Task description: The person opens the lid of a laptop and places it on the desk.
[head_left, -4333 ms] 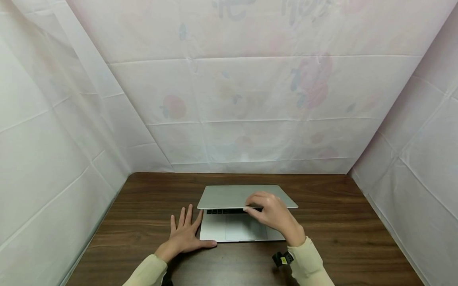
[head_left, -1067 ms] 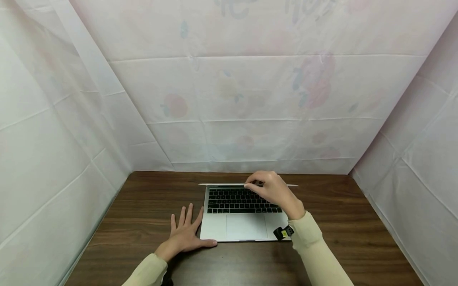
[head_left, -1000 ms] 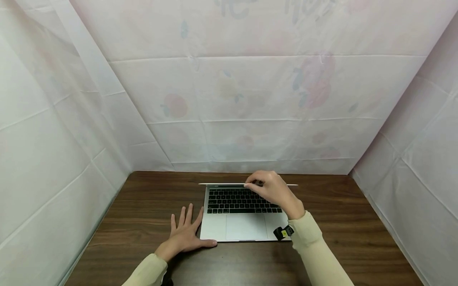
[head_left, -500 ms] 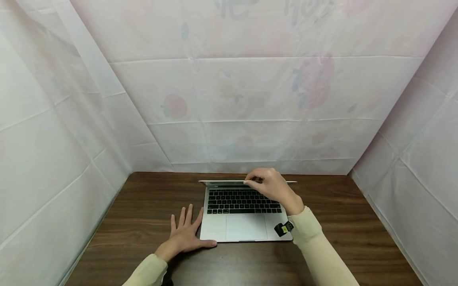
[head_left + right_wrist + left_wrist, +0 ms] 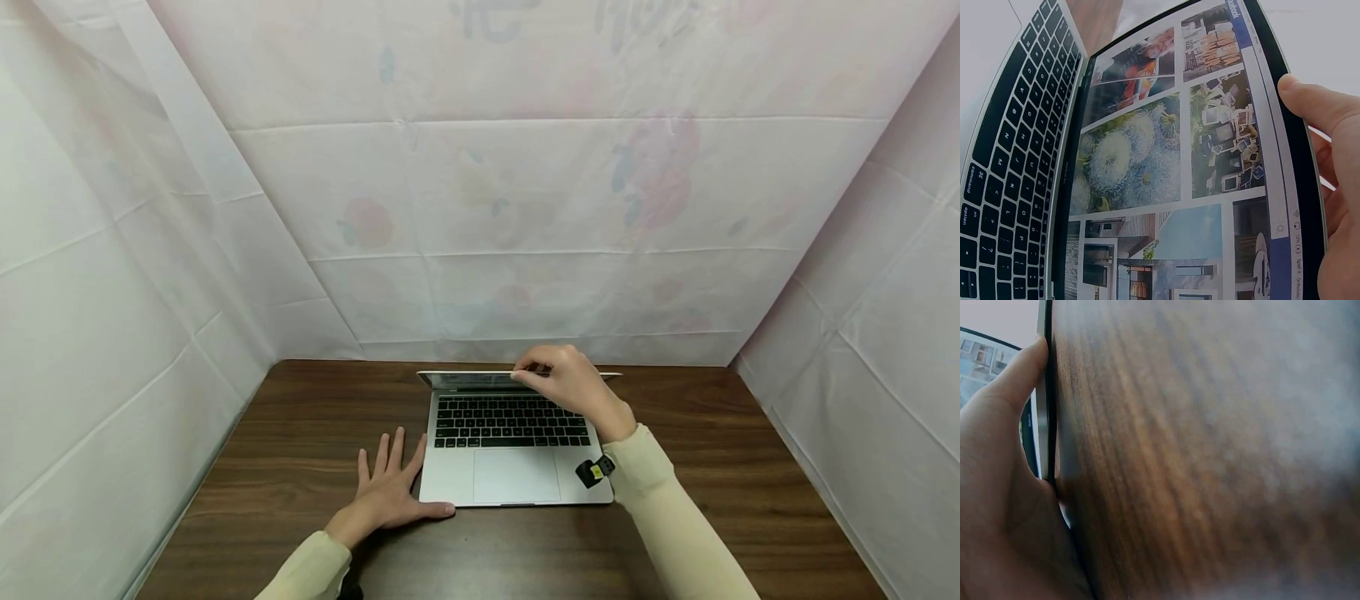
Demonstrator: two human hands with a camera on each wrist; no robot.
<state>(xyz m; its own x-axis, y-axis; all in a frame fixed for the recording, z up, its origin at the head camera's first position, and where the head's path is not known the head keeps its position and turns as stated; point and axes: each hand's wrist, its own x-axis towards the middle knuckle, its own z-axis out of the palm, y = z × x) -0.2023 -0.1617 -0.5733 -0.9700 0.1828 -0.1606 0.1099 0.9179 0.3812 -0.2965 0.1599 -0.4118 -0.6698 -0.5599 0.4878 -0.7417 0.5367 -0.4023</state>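
A silver laptop (image 5: 450,479) with black keys sits on the wooden table, its lid (image 5: 472,381) raised past upright. My right hand (image 5: 572,385) pinches the lid's top edge, thumb on the screen side and fingers behind. The lit screen (image 5: 1129,147) fills much of the right wrist view, showing a page of pictures beside the keyboard (image 5: 1019,144). My left hand (image 5: 386,498) lies with fingers spread at the laptop's front left corner. In the left wrist view its thumb (image 5: 1019,375) lies along the laptop's front edge.
The brown wooden table (image 5: 300,467) extends around the laptop. White sheets with faint fruit prints (image 5: 367,223) rise behind and at both sides. A small black camera (image 5: 595,472) on the right wrist hangs over the laptop's front right corner.
The right hand has lifted the laptop lid from low over the keyboard and tipped it back, uncovering the keys and some screen. The left hand has stayed in place.
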